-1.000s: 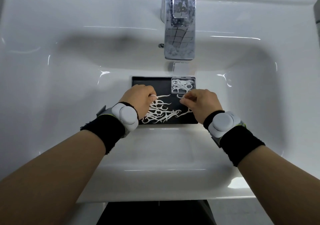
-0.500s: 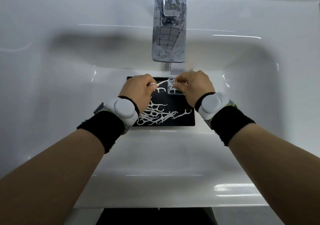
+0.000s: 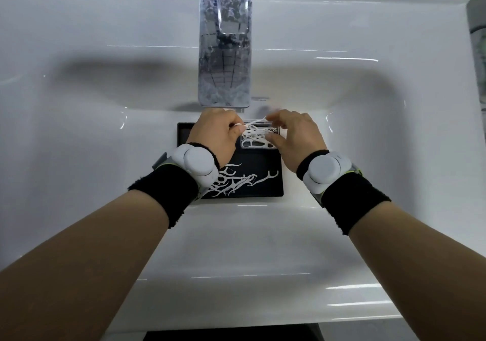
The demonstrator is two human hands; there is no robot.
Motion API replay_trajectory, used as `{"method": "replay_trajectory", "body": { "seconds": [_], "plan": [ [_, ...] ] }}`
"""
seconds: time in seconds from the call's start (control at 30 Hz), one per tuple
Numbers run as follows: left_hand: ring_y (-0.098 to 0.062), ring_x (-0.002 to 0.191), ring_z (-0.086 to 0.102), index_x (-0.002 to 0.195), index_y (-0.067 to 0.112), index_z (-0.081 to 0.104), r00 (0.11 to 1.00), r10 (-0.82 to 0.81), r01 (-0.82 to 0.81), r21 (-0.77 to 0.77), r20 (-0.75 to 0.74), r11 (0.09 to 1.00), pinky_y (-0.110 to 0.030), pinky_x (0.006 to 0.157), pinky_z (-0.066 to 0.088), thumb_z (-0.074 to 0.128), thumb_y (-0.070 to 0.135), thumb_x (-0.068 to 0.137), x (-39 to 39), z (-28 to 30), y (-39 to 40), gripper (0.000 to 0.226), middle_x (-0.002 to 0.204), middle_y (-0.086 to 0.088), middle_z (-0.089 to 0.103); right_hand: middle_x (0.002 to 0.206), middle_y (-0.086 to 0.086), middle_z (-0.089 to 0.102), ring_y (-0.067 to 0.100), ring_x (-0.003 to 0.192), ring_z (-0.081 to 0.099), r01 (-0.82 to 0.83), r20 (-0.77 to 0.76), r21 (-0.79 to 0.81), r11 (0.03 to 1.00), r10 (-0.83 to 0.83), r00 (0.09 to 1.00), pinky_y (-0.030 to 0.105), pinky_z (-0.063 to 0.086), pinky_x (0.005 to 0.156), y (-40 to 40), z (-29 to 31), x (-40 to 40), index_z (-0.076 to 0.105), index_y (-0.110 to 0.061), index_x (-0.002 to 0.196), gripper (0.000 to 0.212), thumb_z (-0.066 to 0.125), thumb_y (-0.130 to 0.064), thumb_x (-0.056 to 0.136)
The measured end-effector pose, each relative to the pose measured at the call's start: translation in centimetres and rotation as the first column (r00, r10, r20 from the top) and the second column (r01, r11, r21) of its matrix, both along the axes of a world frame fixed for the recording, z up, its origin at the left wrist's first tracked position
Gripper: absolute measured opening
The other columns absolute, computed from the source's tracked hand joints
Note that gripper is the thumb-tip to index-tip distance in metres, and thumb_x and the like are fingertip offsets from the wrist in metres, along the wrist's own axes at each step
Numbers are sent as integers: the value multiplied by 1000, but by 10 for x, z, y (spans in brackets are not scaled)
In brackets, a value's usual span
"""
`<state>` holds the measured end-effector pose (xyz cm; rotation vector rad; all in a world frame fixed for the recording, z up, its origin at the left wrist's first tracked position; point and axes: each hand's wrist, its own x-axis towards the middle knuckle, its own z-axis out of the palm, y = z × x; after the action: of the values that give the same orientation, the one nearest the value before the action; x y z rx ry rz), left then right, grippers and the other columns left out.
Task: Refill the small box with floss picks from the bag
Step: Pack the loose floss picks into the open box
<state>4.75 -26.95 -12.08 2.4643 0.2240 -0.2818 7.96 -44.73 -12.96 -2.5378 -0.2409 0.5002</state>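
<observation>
My left hand (image 3: 215,135) pinches one white floss pick (image 3: 252,124) over the far side of a black tray (image 3: 265,172) in the white sink (image 3: 79,130). The small clear box (image 3: 259,138) sits far right on the tray, picks inside. My right hand (image 3: 297,138) hovers half-open beside it, holding nothing. Loose floss picks (image 3: 236,180) lie near.

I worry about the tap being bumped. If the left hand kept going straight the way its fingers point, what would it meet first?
Probably the right hand, above the small box, not the faucet; depth is unclear.

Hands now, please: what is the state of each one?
Left hand: closed, pinching a floss pick.
Right hand: fingers curled at the small box; a grip cannot be told.
</observation>
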Motion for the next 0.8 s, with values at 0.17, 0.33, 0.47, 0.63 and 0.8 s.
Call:
{"method": "replay_trajectory", "body": {
  "seconds": [0.17, 0.33, 0.47, 0.63, 0.8],
  "plan": [
    [-23, 95, 56, 99, 19, 70, 998, -59, 59, 9, -30, 998, -26, 77, 38, 57, 30, 92, 13, -8, -17, 18, 88, 1, 56, 101, -6, 59, 19, 101, 50, 52, -36, 29, 998, -51, 998, 30, 43, 84, -12, -6, -3, 54, -26, 123, 37, 64, -25, 88],
    [-25, 111, 50, 116, 18, 65, 980, -167, 175, 66, -109, 982, -29, 90, 38, 59, 23, 92, 15, -17, -25, 25, 116, -7, 57, 110, 0, 60, 22, 107, 52, 32, -66, -3, 999, -33, 997, 31, 43, 90, -17, -15, -6, 57, -23, 126, 36, 60, -28, 91],
    [-25, 97, 57, 114, 16, 64, 985, -160, 162, 40, -58, 986, -33, 89, 46, 62, 10, 88, 9, -18, -19, 26, 114, -4, 55, 115, 3, 60, 23, 111, 52, 29, -86, -11, 1000, -30, 996, 32, 43, 92, -17, -18, -3, 58, -22, 127, 35, 56, -29, 93],
    [-23, 90, 59, 106, 15, 65, 990, -126, 130, 56, -64, 990, -34, 85, 48, 63, 13, 88, 7, -19, -13, 18, 103, -2, 57, 113, 5, 58, 24, 109, 49, -9, -86, -30, 1000, 7, 996, 32, 42, 87, -14, -16, 2, 60, -24, 126, 32, 54, -27, 95],
    [-23, 88, 61, 101, 17, 68, 995, -64, 67, 35, -82, 997, -34, 84, 50, 60, 20, 91, 7, -16, -12, 13, 90, 2, 57, 112, 6, 51, 24, 111, 45, -36, -84, -81, 996, 29, 996, 35, 46, 87, -12, -17, 2, 64, -27, 120, 27, 51, -29, 96]
  ]
}}
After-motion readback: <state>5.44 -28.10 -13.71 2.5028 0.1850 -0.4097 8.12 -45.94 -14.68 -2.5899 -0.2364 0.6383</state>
